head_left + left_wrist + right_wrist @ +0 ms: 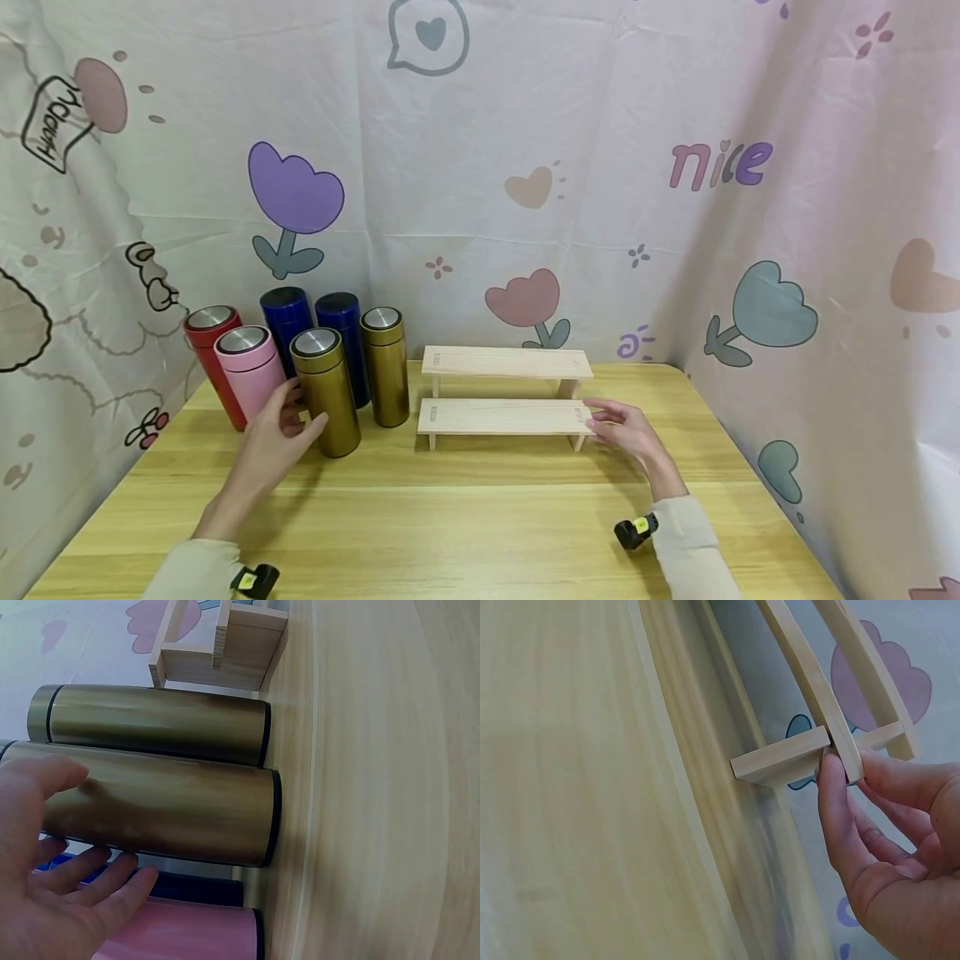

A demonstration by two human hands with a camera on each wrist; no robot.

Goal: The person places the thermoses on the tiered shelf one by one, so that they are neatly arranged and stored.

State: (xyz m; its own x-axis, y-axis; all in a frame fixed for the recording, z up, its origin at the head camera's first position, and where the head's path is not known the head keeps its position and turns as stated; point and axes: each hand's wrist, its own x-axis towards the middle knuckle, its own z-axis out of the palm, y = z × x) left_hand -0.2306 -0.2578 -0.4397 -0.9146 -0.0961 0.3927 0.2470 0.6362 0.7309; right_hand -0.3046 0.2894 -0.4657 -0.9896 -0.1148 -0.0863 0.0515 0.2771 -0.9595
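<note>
My left hand (273,437) is spread beside the front gold thermos (335,408). In the left wrist view its thumb (64,774) lies over the thermos's side, while the fingers (112,889) reach along the other side, uncurled, between it and the pink thermos (187,930). At the right, my right hand (626,432) pinches the near end of the lower board of a two-step wooden rack (502,415). The right wrist view has the thumb (900,780) on one face of the board and the fingers (836,799) on the other.
Behind the pink thermos stands a red thermos (217,350). Two dark blue thermoses (345,342) and a second gold thermos (387,375) stand at the back left. A patterned curtain (465,167) hangs behind the wooden table (465,525).
</note>
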